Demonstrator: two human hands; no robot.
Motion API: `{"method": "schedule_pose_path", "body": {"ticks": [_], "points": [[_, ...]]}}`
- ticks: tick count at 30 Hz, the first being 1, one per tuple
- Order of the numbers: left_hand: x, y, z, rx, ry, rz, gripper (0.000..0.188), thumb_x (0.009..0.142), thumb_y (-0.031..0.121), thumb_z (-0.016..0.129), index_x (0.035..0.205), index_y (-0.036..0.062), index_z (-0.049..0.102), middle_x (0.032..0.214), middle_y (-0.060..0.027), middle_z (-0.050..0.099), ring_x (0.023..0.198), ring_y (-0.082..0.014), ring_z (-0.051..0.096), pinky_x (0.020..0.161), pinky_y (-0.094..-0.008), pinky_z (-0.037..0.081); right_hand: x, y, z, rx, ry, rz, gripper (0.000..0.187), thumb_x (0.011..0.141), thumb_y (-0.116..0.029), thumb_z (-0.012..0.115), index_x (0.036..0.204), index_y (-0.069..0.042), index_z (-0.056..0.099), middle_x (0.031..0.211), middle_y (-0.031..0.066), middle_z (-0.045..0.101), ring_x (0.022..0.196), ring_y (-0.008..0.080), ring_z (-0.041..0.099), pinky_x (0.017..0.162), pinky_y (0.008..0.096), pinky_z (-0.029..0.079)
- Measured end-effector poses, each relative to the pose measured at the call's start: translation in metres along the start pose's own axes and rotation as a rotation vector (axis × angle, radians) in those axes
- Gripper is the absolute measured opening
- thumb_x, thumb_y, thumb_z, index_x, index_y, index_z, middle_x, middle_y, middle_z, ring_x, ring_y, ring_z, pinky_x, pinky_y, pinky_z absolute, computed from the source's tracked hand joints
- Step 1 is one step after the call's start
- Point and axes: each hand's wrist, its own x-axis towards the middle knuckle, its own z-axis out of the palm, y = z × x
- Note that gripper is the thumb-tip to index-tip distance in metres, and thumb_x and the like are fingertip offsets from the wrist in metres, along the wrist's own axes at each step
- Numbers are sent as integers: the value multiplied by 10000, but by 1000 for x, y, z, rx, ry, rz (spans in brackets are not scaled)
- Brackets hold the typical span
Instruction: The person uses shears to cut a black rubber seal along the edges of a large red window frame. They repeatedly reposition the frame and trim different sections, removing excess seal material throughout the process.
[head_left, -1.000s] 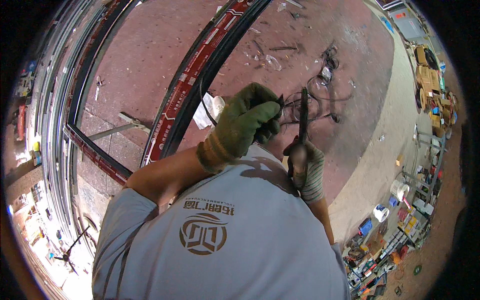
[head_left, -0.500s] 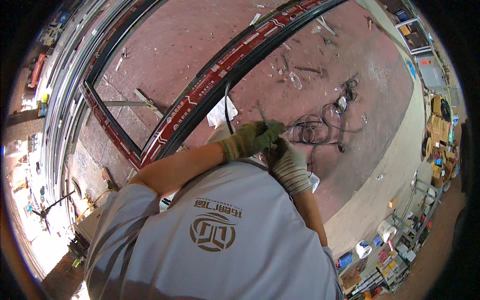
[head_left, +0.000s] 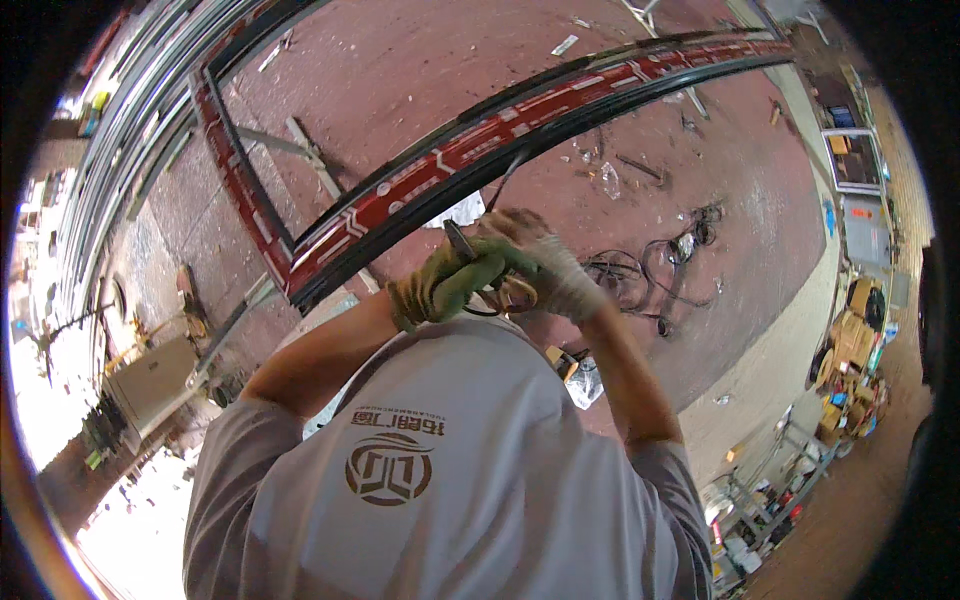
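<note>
My left hand, in a green work glove, is closed around a pair of scissors. The dark blades point up past the fingers, and a tan handle loop shows beside the palm. Just to the right and slightly beyond is my right hand in a pale knitted glove, its fingers smeared by motion. It reaches the lower end of a thin black strip, which hangs from the long frame; whether it grips the strip is unclear. That frame has black edges and red printed film and spans the space ahead.
Long metal profiles lie stacked at the left. A coiled black cable and scraps are on the reddish floor at right. Cardboard boxes line the far right. A clear plastic bag lies by my right forearm.
My right hand has moved up from beside the left one to the hanging strip's end. The scissors in my left hand now show clearly. The view has turned, so the frame lies flatter.
</note>
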Motion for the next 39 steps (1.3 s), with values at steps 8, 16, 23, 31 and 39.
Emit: {"method": "schedule_pose_path", "body": {"ticks": [8,16,23,31,39], "points": [[-111,41,-6,68,179,78,696,1000,578,458,1192,-57,670,1103,-127,682,1010,-214,653,897,-353,516,65,-34,60,-2,-286,-199,464,727,-204,763,1181,-151,683,1227,90,640,1176,352,558,1085,485,395],[-201,28,-23,25,339,173,726,987,612,479,1220,-57,641,1158,-128,675,1075,-206,657,936,-344,518,82,-21,58,-589,-636,-16,605,799,-217,730,1384,-214,578,1355,97,610,1316,322,513,1157,483,341],[-258,16,-27,115,571,353,641,1011,509,444,1158,-72,671,1107,-145,659,991,-217,666,913,-338,511,88,80,-9,-999,-569,72,482,819,-254,733,1279,-162,620,1386,66,558,1361,288,461,1202,490,261],[-339,-64,-24,97,1032,390,496,1052,372,379,1161,-25,656,1047,-79,623,897,-183,584,826,-323,476,95,149,-47,-1152,-243,-425,87,842,-181,576,875,-153,652,1054,58,643,1114,241,604,1117,459,390],[-355,-141,48,-117,1635,185,376,993,276,501,1129,-15,698,894,-53,666,773,-145,611,717,-287,496,118,113,-36,-770,-316,-494,226,789,-194,698,988,-93,661,1080,133,634,1079,358,585,1036,479,421]]}}
